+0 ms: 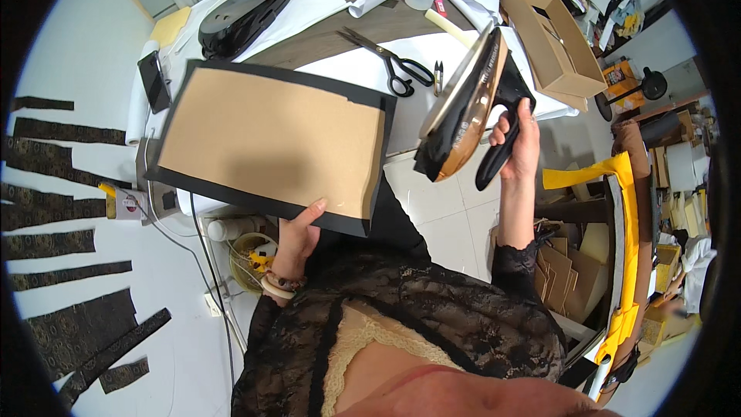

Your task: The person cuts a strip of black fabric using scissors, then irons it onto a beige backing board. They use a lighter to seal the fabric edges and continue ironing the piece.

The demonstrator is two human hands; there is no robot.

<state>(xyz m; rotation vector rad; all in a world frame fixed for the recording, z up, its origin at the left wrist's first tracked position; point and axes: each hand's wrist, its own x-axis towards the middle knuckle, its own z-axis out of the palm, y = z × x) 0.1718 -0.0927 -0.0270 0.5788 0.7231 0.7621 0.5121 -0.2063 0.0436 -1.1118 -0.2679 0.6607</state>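
- Board (270, 120): left of the iron (468, 112), long axis running left to right.
- Left hand (301, 233), nearer: pinching its near edge, thumb on top.
- Right hand (522, 143): wrapped round the iron's handle.

Narrow gap between panel (270, 135) and iron (472, 100) — scissors (384, 52) at its far end.

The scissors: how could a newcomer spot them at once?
Find the table across the top of the picture. On it, between the black-edged tan panel in the left hand and the iron in the right hand, lie the scissors, blades pointing upper-left. Their big black loop handles set them apart from the small snips alongside.
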